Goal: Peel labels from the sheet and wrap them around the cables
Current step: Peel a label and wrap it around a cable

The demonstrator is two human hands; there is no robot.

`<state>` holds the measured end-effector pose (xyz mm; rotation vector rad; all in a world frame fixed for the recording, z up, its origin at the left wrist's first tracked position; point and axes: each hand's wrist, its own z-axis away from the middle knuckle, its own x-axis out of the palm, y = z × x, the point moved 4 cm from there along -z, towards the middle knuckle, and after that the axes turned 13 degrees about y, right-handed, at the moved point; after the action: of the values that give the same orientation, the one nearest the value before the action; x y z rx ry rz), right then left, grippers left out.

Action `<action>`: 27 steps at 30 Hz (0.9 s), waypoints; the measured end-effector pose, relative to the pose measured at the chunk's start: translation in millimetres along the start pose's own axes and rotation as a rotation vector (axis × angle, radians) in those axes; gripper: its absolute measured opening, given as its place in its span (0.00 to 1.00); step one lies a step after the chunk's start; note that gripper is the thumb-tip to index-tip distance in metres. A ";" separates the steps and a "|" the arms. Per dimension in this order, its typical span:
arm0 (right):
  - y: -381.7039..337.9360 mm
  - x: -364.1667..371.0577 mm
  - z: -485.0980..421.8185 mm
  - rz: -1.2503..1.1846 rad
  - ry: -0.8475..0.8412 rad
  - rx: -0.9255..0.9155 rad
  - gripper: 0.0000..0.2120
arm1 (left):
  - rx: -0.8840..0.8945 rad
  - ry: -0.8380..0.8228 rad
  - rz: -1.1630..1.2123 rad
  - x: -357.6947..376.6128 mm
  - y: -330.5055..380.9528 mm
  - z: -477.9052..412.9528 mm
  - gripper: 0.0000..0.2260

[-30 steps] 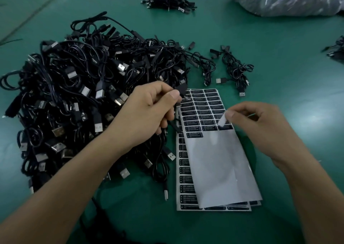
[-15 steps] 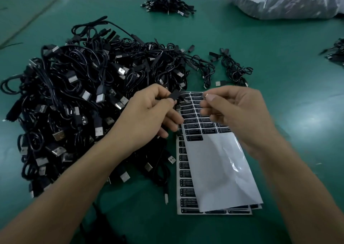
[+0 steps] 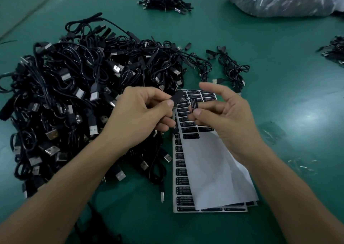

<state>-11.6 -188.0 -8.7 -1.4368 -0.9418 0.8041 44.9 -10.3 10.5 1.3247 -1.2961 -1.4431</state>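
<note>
Your right hand [image 3: 223, 117] has left the right edge of the top sheet [image 3: 214, 162], where it was peeling a second ago. It now holds one black label [image 3: 194, 104] in the air, pinched at its lower end between thumb and a finger, with the forefinger stretched out above. The label stands upright, free of the sheet. It is just beside the cable end [image 3: 177, 97] that your left hand [image 3: 141, 113] pinches between thumb and forefinger, its other fingers curled below. Label and cable end are near but do not seem to touch yet. The left hand has hardly moved. Both hands hover over the sheet's upper rows. The sheet lies on the green worktop [image 3: 288, 113], just right of the big cable pile [image 3: 74, 95], and most of it is bare backing. Peeling looks finished for this label, so wrapping it round the cable is likely the step in hand.
</note>
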 end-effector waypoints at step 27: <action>-6.9 5.4 4.0 -0.109 0.022 0.003 0.06 | -0.031 -0.072 -0.013 2.6 -3.7 0.8 0.06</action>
<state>-13.4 -181.5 -2.0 -1.3762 -0.9931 0.7077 44.1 -12.0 6.4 1.2738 -1.3085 -1.5261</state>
